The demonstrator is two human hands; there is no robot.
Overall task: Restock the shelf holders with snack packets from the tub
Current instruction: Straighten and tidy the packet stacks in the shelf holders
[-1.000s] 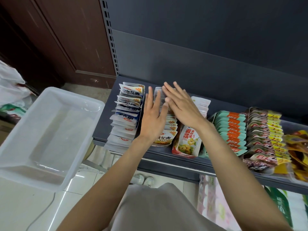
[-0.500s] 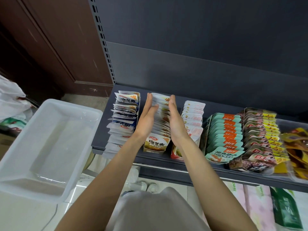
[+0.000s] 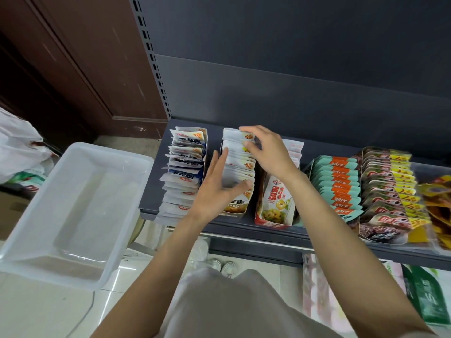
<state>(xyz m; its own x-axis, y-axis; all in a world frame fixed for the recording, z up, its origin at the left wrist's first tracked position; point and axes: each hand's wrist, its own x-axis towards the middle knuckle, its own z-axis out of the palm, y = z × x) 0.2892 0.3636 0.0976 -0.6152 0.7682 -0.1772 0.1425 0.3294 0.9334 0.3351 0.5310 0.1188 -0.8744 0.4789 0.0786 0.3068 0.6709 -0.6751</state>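
A row of white snack packets (image 3: 238, 164) stands in the middle cardboard holder (image 3: 234, 211) on the dark grey shelf (image 3: 244, 229). My left hand (image 3: 214, 189) lies against the row's left side with straight fingers, its thumb across the front packets. My right hand (image 3: 268, 152) reaches over the back of the same row, thumb and curled fingers pinching the rearmost packets. The clear plastic tub (image 3: 109, 153) at the left holds nothing.
A holder of blue-and-white packets (image 3: 185, 172) stands left of the hands and a red-and-yellow holder (image 3: 275, 203) to the right. Further right are teal-orange packets (image 3: 339, 186) and brown-yellow packets (image 3: 388, 191). A white bag (image 3: 19, 145) lies beyond the tub.
Both hands were flat on either side of the middle row. The right hand has moved to the row's back and curled onto the packets; the left thumb now crosses the front.
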